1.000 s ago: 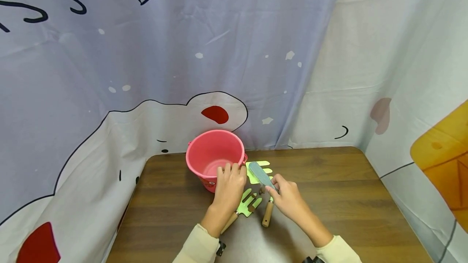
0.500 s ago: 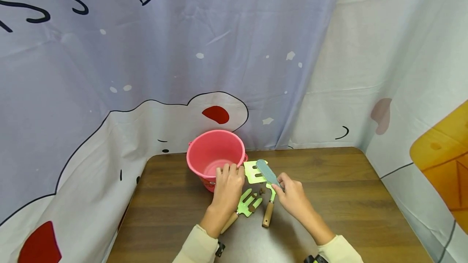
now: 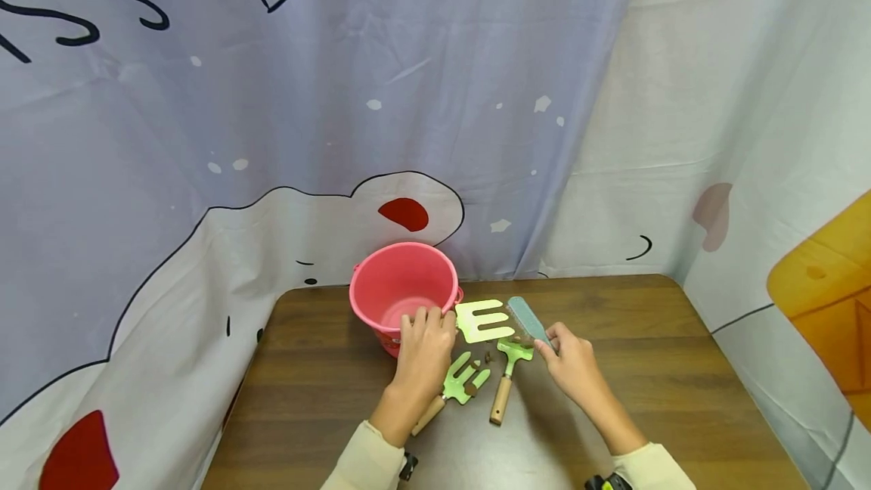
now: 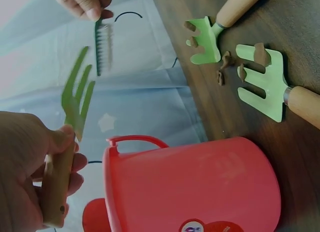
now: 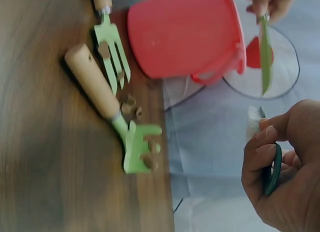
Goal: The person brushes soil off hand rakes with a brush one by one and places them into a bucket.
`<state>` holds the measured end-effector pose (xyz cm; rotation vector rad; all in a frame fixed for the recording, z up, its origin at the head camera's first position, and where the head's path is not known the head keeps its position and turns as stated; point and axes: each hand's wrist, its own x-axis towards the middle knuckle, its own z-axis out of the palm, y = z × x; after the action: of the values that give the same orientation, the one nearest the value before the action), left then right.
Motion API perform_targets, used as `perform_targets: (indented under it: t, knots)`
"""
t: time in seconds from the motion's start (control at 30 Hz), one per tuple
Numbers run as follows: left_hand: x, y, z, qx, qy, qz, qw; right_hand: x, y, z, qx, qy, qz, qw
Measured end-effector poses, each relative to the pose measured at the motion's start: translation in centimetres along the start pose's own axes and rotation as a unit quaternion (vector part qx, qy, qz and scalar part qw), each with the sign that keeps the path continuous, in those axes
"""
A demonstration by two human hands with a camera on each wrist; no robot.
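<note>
My left hand (image 3: 426,350) grips the wooden handle of a small green garden fork (image 4: 75,99), its tines raised beside the pink bucket (image 4: 190,182). In the head view the tines point right, past the bucket's rim. My right hand (image 3: 573,365) holds a brush (image 3: 527,317) with a blue-green back and pale bristles. In the right wrist view its dark green looped handle (image 5: 274,174) sits within my curled fingers. The brush is just right of the fork's tines, bristle side toward them.
A second green fork (image 3: 457,383) and a small green rake (image 4: 206,44), both wooden-handled, lie on the wooden table (image 3: 633,369). Brown crumbs (image 4: 226,61) lie on and between them. A printed curtain (image 3: 476,97) hangs behind the table.
My right hand has drawn the brush to the right, from over the fork's tines to beyond their tips. My left hand has stayed nearly still, still holding the fork beside the bucket.
</note>
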<state>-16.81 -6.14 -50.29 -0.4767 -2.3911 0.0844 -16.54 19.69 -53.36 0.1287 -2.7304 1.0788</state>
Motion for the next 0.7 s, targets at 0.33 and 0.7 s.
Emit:
perform_targets:
  t: [0.33, 0.7]
  knots:
    - [0.3, 0.2, -0.9, -0.035, -0.032, -0.017, 0.9987, 0.0, 1.2, -2.4, 0.018, -0.015, 0.053, 0.998]
    - [0.5, 0.2, -1.2, -0.103, -0.081, -0.037, 0.9907, -0.7, 0.9, -3.5, 0.029, -0.005, 0.039, 0.999]
